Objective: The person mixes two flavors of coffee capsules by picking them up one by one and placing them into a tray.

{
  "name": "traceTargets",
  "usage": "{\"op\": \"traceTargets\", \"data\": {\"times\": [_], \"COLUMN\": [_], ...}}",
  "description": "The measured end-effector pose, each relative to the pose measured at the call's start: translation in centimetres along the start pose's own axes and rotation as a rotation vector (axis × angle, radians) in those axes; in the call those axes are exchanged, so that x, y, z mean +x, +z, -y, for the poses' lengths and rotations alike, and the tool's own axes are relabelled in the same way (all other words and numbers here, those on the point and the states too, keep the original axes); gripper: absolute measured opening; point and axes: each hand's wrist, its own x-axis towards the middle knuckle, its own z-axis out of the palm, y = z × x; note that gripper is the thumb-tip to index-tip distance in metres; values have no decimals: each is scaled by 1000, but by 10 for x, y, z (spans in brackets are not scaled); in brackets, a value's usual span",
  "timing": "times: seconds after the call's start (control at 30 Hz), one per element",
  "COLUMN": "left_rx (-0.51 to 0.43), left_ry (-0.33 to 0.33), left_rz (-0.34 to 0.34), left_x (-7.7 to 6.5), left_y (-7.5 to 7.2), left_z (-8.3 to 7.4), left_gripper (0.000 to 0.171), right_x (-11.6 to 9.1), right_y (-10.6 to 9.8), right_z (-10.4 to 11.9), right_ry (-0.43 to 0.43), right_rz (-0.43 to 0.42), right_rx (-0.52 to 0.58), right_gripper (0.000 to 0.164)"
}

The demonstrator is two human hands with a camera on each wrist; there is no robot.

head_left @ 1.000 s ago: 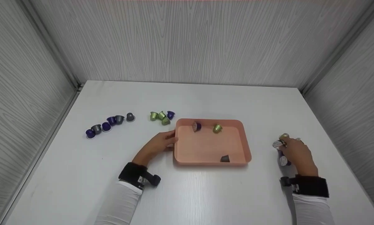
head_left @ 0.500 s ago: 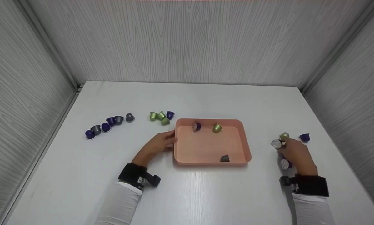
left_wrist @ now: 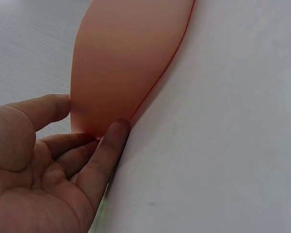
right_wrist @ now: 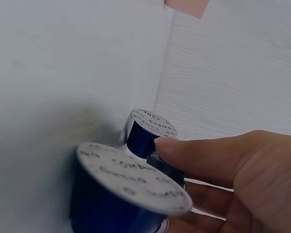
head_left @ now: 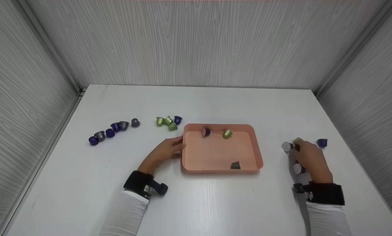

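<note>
Grip, right hand: right hand [head_left: 308,159] lies over a cluster of coffee capsules at the right of the table; in the right wrist view the thumb [right_wrist: 194,153] presses against a dark blue capsule [right_wrist: 144,136] with a printed foil lid, fingers curled under it, so the hand pinches this capsule.
Grip, left hand: left hand [head_left: 164,152] rests against the near-left corner of the pink tray [head_left: 215,168]; in the left wrist view the thumb and fingertips [left_wrist: 114,138] touch the tray wall [left_wrist: 121,63], fingers nearly straight and apart, clamping nothing.
Held capsule, position: on its side near the right hand's fingertips, well to the right of the tray, foil lid [head_left: 286,146] turned leftward in the head view.
Neighbouring capsules, right: a second blue capsule [right_wrist: 121,199] lies just beside the pinched one, closer to the wrist camera; a green capsule [head_left: 297,141] shows partly behind the hand; a blue capsule [head_left: 322,142] stands apart, to the hand's right.
Tray contents: a purple capsule [head_left: 205,132] and a green capsule [head_left: 227,133] near the far wall, a grey capsule [head_left: 235,165] against the near wall.
Left groups: three green capsules with one blue [head_left: 168,122] just beyond the tray's far-left corner; farther left, a row of blue and grey capsules [head_left: 112,131].
Surface: white table [head_left: 196,203] enclosed by grey wood-grain panels [head_left: 196,42].
</note>
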Motion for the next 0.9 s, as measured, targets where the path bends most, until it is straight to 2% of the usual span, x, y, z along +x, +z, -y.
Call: {"op": "traceTargets", "data": {"times": [0.23,0.53,0.77,0.9], "left_rx": [-41,63,-54,-36], "left_ry": [-2,6,6,13], "left_rz": [13,-3,27,17], "left_x": [-1,-3,-2,-2], "left_y": [0,0,1,1], "left_z": [1,2,0,-1], "left_gripper": [56,56,56,56], "right_x": [-2,-5,2,7], "right_y": [-3,-3,-7,-9], "right_z": [10,22,40,53], "right_ry": [-35,-49,-89,-103], "right_rz": [-30,-52,-61,-49], "right_rx": [8,8,-21,-33], "right_gripper": [42,39,38,38]}}
